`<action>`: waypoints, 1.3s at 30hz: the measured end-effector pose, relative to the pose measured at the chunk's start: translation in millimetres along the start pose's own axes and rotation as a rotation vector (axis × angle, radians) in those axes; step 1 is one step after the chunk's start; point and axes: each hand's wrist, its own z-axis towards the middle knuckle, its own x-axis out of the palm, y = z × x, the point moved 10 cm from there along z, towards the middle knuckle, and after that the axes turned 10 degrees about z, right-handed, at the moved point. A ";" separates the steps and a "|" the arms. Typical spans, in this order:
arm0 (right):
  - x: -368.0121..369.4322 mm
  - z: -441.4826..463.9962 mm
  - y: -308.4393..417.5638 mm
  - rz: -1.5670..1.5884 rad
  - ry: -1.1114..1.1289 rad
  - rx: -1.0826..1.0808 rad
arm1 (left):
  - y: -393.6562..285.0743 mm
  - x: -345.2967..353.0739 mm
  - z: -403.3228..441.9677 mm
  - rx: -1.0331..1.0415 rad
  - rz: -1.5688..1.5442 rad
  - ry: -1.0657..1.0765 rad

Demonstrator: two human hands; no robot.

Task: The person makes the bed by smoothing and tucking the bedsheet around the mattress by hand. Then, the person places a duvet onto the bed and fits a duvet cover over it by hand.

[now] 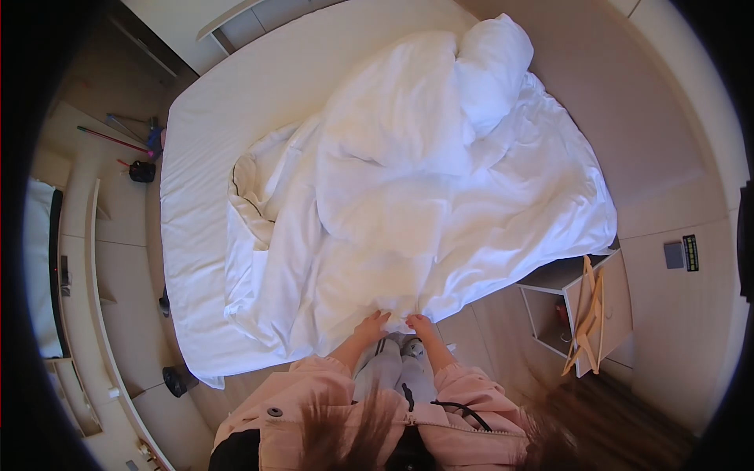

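Closest to me, a person in a pink jacket (306,400) is standing at the near side of the bed (188,235), arms reaching down to its edge. The left hand (371,323) and the right hand (421,323) are working close together there, apart from each other; each grip is pinching the near edge of the white duvet (393,149), with the fingers curling into the cloth. The duvet is lying over the middle and right of the bed, its near part spreading flatter, its far part heaping into a thick mound. Left of the bed's near corner, a dark bin (177,381) is standing on the floor. Right of the bed, wooden hangers (585,322) are hanging over the side of a small cabinet (542,314). On the bed's left half, a fold with dark piping (250,202) is curling open. Beyond the bed's left side, a black bag (141,172) and a red-handled stick (114,138) are resting. Past the bed's far end, a pale ledge (236,16) is running along.
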 end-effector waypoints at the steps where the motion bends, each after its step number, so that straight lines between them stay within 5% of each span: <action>1: 3.2 -1.0 10.2 -0.046 0.002 -0.071 | -1.0 -0.3 0.2 0.020 0.013 0.014; 9: -1.2 -16.4 26.7 -0.296 -0.103 -0.184 | -4.3 4.6 8.2 0.105 0.103 0.119; 21: 14.3 -28.3 69.4 -0.611 -0.027 -0.282 | 11.7 29.9 27.0 -0.182 0.224 0.280; 39: 9.7 -28.1 69.9 -0.816 0.275 -0.252 | -6.5 26.3 -0.1 -0.297 0.311 0.024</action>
